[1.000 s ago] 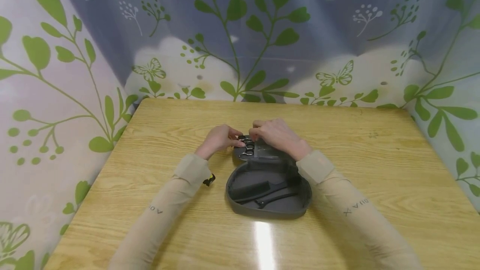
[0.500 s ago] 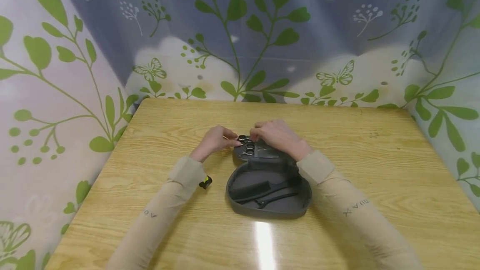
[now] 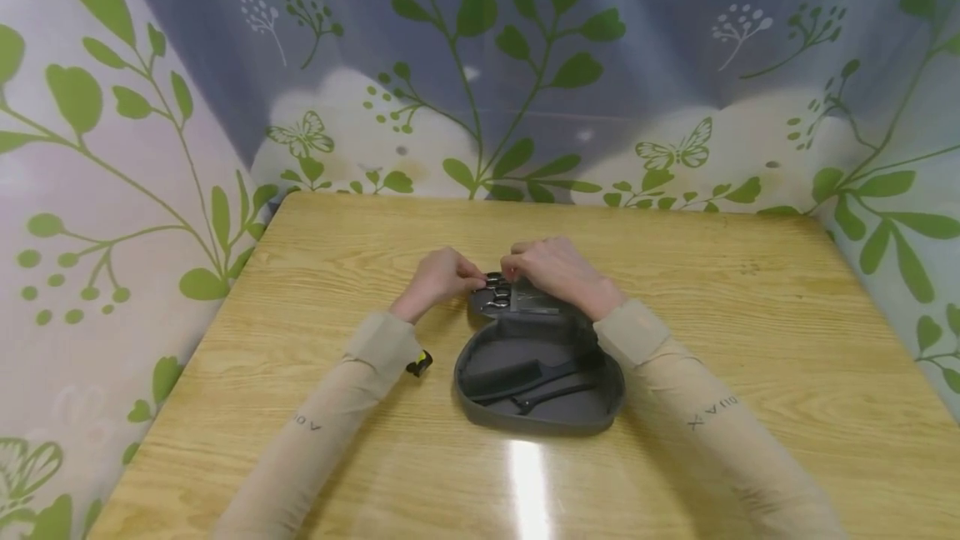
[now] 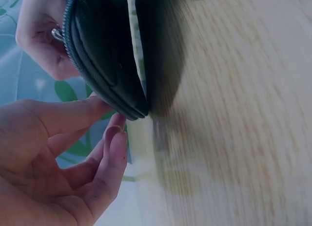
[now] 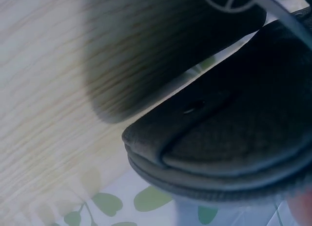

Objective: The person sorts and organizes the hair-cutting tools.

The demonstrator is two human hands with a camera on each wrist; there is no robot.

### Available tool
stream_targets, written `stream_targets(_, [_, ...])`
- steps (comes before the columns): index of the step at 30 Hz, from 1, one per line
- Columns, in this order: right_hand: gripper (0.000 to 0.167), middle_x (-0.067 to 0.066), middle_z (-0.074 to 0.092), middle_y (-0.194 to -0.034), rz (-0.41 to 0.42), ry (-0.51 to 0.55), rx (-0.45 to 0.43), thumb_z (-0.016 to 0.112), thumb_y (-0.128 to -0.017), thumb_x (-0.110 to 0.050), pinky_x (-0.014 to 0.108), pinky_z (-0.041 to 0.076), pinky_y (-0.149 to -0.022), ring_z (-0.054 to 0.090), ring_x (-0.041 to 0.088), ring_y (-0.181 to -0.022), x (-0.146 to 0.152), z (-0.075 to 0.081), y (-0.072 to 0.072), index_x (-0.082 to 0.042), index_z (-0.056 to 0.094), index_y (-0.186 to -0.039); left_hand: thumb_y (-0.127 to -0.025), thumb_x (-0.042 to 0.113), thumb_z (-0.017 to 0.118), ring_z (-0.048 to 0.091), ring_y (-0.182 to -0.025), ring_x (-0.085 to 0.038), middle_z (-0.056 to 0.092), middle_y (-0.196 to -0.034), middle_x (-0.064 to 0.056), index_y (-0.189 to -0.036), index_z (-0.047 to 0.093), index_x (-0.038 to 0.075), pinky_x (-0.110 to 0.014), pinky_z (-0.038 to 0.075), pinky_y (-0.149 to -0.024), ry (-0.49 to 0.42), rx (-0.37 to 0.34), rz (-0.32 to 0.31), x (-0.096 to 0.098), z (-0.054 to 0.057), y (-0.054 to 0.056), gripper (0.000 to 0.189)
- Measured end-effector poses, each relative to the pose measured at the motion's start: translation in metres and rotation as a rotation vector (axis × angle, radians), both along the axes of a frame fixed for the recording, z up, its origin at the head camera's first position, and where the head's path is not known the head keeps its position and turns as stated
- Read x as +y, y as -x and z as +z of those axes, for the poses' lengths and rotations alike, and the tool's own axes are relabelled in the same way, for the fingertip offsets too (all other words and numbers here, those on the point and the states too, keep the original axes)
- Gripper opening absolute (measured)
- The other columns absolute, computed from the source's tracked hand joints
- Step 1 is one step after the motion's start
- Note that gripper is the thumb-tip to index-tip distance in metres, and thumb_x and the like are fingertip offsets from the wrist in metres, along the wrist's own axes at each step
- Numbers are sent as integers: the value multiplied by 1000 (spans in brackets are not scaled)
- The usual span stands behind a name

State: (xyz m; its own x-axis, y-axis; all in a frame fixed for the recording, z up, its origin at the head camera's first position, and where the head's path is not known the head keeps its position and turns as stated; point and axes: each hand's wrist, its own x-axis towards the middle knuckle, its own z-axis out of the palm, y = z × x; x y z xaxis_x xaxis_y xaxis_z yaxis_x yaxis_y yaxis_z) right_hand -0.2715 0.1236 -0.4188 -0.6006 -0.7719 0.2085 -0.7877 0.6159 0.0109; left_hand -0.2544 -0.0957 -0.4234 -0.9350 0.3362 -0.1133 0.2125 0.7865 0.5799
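Note:
A dark grey zip case [image 3: 480, 408] lies unfolded on the table, its lid [image 3: 482, 317] at the far side. Several pairs of scissors [image 3: 498, 303] sit in the lid with their metal finger rings to the left. My left hand [image 3: 437, 283] pinches at the ring of the farthest pair; in the left wrist view its thumb and fingers meet at the lid's edge. Curled fingers of my right hand [image 3: 558, 269] pinch the left edge of the lid's clear flap [image 3: 536, 300]; the back of the hand hides part of it. A black comb [image 3: 501, 382] rests in the case's base.
A slim black tool [image 3: 555, 397] lies beside the comb inside the base. Wooden tabletop [image 3: 720, 298] surrounds the case, and a leaf-patterned curtain [image 3: 420, 132] rises along its far and side edges.
My left hand drew slightly left, then came back right to the scissors' rings. The right hand stays at the lid with hardly any movement.

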Motion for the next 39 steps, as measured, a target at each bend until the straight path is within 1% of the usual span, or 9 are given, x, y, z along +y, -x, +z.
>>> stream_targets(7, [26,-5,68,-85,-12,-17,33,70,-91,2,33,44,-50,59,13,-61,-2,1,-1,-23,71,-84,-96,19,72,67,-110,-25,76,-113,-6,-104,82,11,-41,51,-96,-10,30,-44,3,3,1,16])
stream_targets(12, [19,-6,69,-85,-6,-20,-24,74,-91,-5,36,50,-54,63,14,-65,-2,2,-2,-24,75,-86,-99,22,68,68,-109,-25,75,-115,-9,-112,79,7,-40,53,-95,-48,-40,-107,-4,2,0,23])
stream_targets(16, [12,-7,72,-89,-22,7,-115,77,-90,-12,39,56,-67,69,15,-79,0,4,0,-23,78,-89,-101,26,65,66,-114,-27,72,-122,-11,-122,74,5,-41,53,-96,-87,-112,-140,-8,4,-3,31])
stream_targets(20, [13,-6,76,-98,-62,17,-246,77,-90,-11,42,57,-79,71,17,-90,4,12,1,-22,79,-98,-103,24,62,64,-120,-29,69,-129,-13,-127,71,5,-41,54,-95,-137,-136,-84,-8,3,-5,32])
stream_targets(24, [18,-2,77,-105,-96,40,-350,73,-94,-13,43,56,-82,71,20,-95,12,23,-1,-19,77,-111,-104,23,60,63,-122,-33,66,-132,-16,-133,66,4,-42,55,-94,-192,-144,0,-8,-2,-7,35])
stream_targets(27, [21,1,76,-109,-153,96,-358,70,-97,-17,45,56,-81,72,22,-96,23,30,-5,-17,75,-118,-105,24,58,64,-118,-33,65,-131,-20,-137,61,1,-41,55,-93,-217,-157,38,-9,-7,-9,40])
stream_targets(30, [24,4,75,-111,-257,154,-328,66,-100,-21,47,56,-80,71,26,-95,42,35,-9,-15,73,-122,-107,24,55,69,-105,-29,66,-125,-22,-139,56,-2,-37,58,-86,-282,-223,81,-11,-11,-11,42])
stream_targets(35, [28,14,73,-113,-435,207,-347,62,-103,-23,49,56,-79,70,31,-93,75,29,-20,-8,69,-126,-108,22,51,68,-79,-17,68,-107,-20,-140,53,-4,-28,59,-70,-416,-347,152,-10,-16,-12,41])
stream_targets(39, [34,20,73,-109,-536,214,-430,59,-104,-27,46,56,-71,70,29,-81,95,16,-32,-1,66,-125,-109,21,48,65,-74,-13,66,-103,-17,-142,51,-6,-26,59,-68,-467,-388,163,-9,-19,-11,42])
